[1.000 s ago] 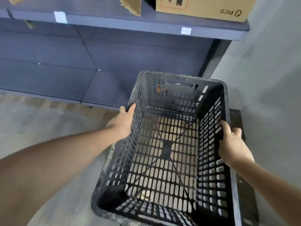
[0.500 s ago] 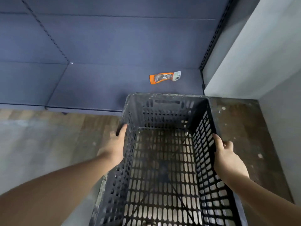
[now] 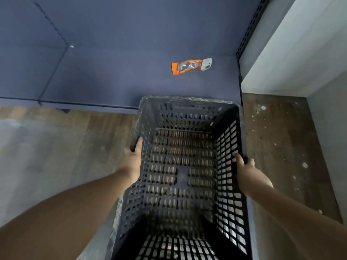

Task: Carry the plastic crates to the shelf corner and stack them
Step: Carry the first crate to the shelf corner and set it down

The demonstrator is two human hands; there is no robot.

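Observation:
A black perforated plastic crate (image 3: pixel 185 166) fills the lower middle of the head view, open side up and empty. My left hand (image 3: pixel 133 159) grips its left rim, fingers curled over the edge. On the right rim my right hand (image 3: pixel 247 168) holds on the same way. The crate's far end sits close to the front edge of the low dark blue shelf (image 3: pixel 112 81), beside the white wall corner (image 3: pixel 281 59). Whether the crate rests on the floor or hangs above it cannot be told.
An orange packet (image 3: pixel 187 66) with a small white tag lies on the shelf near its right end. Dark speckled wooden floor (image 3: pixel 281 147) runs to the right of the crate, grey floor (image 3: pixel 47 156) to the left. A perforated shelf upright (image 3: pixel 249 25) stands by the wall.
The view has tilted down and the upper shelf with cardboard boxes has left the frame. The crate has come lower and nearer the shelf's front edge, both hands still on its rims.

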